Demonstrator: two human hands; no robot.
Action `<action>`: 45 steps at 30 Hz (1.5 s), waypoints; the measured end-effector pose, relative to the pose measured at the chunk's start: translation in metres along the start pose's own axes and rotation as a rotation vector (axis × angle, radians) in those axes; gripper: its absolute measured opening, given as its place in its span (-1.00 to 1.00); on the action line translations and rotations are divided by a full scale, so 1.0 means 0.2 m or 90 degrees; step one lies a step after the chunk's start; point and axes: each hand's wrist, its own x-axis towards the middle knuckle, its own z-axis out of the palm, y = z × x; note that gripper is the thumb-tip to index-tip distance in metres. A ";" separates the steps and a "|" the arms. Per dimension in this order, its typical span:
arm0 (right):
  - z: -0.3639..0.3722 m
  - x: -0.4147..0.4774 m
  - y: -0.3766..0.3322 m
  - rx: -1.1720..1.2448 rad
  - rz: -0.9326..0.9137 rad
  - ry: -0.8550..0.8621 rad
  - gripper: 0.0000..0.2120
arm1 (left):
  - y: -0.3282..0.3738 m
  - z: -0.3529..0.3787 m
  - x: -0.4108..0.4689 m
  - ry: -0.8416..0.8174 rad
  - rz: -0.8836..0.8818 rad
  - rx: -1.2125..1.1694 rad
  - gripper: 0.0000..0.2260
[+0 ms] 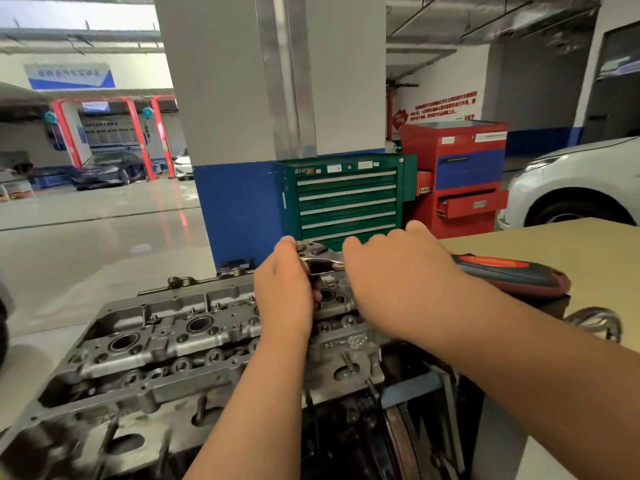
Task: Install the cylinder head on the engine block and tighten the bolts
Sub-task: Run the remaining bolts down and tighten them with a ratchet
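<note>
The grey metal cylinder head [166, 344] lies on the engine block [346, 427], stretching from lower left to centre. A ratchet wrench [322, 259] with a chrome head and a red-and-black handle [512, 275] stands over the head's far right end. My left hand [285, 289] grips the wrench at its ratchet head, thumb on top. My right hand [398, 282] lies over the chrome shank, fingers extended forward and only slightly bent; the handle sticks out to the right behind my wrist. The socket and bolt under the wrench are hidden by my left hand.
A tan tabletop [571, 251] lies to the right. Behind the engine stands a grey-and-blue pillar [242, 209], a green drawer cabinet [346, 199] and a red tool cart [460, 174]. A white car [575, 188] is parked at the right. Open shiny floor [104, 230] stretches to the left.
</note>
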 end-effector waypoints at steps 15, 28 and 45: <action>0.06 0.14 0.05 0.069 0.020 -0.033 -0.75 | 0.00 0.01 -0.03 0.049 0.110 0.090 -0.61; 0.17 0.61 -0.11 0.253 -0.160 -0.108 -0.80 | -0.02 0.00 0.01 0.033 0.103 0.142 -0.57; 0.24 0.45 0.05 0.200 -0.011 0.010 -0.79 | 0.00 0.00 -0.01 -0.031 0.059 0.141 -0.50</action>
